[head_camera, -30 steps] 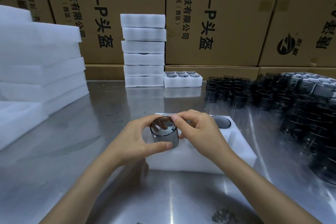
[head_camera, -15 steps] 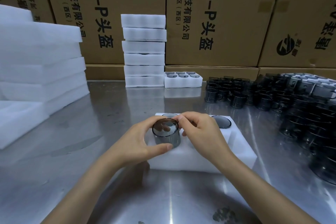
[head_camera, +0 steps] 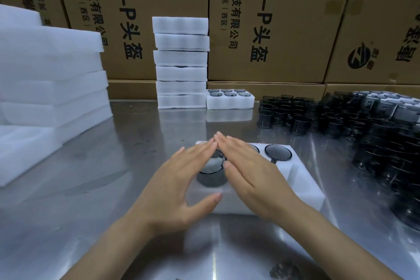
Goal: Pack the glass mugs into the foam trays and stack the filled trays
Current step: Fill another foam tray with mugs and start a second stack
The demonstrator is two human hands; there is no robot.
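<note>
A white foam tray (head_camera: 302, 191) lies on the steel table in front of me. A smoky glass mug (head_camera: 212, 171) stands partly sunk in one of its front holes. My left hand (head_camera: 181, 184) and my right hand (head_camera: 252, 173) lie flat over the mug with straight fingers, fingertips meeting above its far rim. Another mug (head_camera: 278, 152) sits fully in a back hole at the right. My hands hide the rest of the tray's holes.
A stack of closed foam trays (head_camera: 181, 63) stands at the back, with one filled tray (head_camera: 230, 99) beside it. Loose dark mugs (head_camera: 363, 134) crowd the right side. Foam sheets (head_camera: 50, 79) are piled at left. Cardboard boxes (head_camera: 268, 18) wall the back.
Both hands let go of the mug they were gripping and flattened out on top of it. The mug now sits lower in the tray's hole.
</note>
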